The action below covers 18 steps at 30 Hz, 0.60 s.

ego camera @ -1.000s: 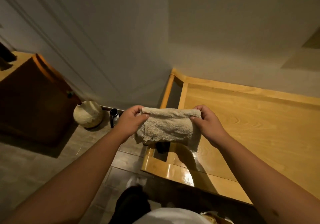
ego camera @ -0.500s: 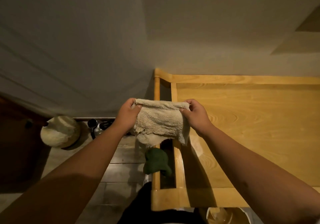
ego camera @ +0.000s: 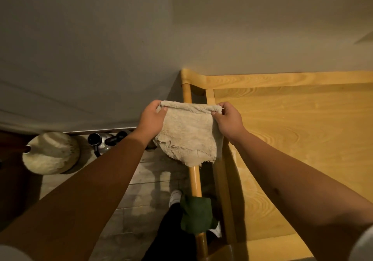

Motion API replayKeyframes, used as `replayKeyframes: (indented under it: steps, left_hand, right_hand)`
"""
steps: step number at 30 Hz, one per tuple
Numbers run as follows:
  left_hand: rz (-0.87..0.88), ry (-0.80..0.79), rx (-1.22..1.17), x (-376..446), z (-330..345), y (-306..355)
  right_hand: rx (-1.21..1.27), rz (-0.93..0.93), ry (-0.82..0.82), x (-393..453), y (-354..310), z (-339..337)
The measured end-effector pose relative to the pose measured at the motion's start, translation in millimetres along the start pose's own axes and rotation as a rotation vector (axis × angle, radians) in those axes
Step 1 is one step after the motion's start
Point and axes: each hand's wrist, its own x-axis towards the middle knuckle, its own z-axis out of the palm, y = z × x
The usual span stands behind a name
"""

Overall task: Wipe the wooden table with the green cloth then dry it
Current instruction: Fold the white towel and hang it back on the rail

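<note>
A beige terry cloth (ego camera: 190, 133) hangs spread in the air over the left end of the wooden table (ego camera: 292, 139). My left hand (ego camera: 151, 119) pinches its top left corner and my right hand (ego camera: 228, 119) pinches its top right corner. The cloth's frayed lower edge dangles over the round wooden side rail (ego camera: 194, 178). The green cloth (ego camera: 196, 214) is draped over that same rail, lower down near me, apart from both hands.
A grey wall runs behind the table. On the tiled floor at left sit a round pale pot (ego camera: 50, 155) and a metal kettle (ego camera: 102, 143). My dark trouser leg and white shoe (ego camera: 174, 197) stand beside the rail.
The view has swung down and right, so the green cloth on the rail came fully into sight. Both hands kept hold of the beige cloth, which now hangs more spread out.
</note>
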Motion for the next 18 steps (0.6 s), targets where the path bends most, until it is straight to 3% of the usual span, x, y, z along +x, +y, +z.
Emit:
replayKeyframes:
  steps: [4,10,14,16,18]
  left_hand:
    - [-0.057,0.017,0.0,17.7,6.3,-5.6]
    - [-0.195,-0.088,0.027,24.8,13.8,-21.5]
    - [-0.155,-0.06,0.121,6.5,13.5,-20.9]
    - [-0.069,-0.123,-0.015,-12.6,20.1,-16.5]
    - [-0.076,-0.25,-0.24,-31.7,29.9,-8.5]
  right_hand:
    - [-0.067,-0.013,0.046,22.2,-3.0,11.0]
    - [-0.163,0.024,0.082,29.0,-3.5,26.0]
    - [-0.162,-0.019,0.183,4.0,-2.6,33.8]
    - [-0.176,-0.131,0.143,-12.0,-0.3,39.1]
    - [-0.184,-0.184,-0.034,-27.3,1.0,46.8]
